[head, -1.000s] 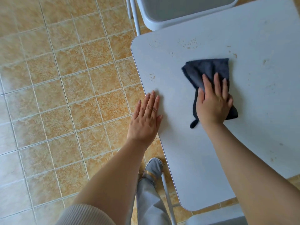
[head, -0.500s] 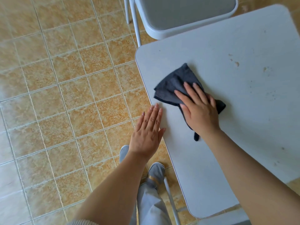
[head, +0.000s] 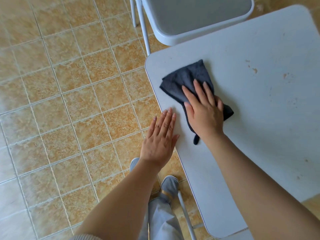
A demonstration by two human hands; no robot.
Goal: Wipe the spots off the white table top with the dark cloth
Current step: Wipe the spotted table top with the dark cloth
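Observation:
The dark cloth (head: 185, 78) lies crumpled near the left edge of the white table top (head: 259, 127). My right hand (head: 204, 110) presses flat on the cloth with straight fingers, covering its near half. A few brownish spots (head: 254, 70) show on the table to the right of the cloth, and fainter specks sit further right. My left hand (head: 160, 139) rests flat with straight fingers at the table's left edge, just left of the cloth.
A white chair with a grey seat (head: 195, 16) stands at the table's far side. Tan floor tiles (head: 69, 101) fill the left. My grey shoes (head: 168, 187) and trouser leg stand by a thin table leg (head: 186, 219) below the edge.
My right hand slid the cloth from the table's middle left toward the edge, over the spotted patch there. The spots near the left edge no longer show. My left hand stayed put.

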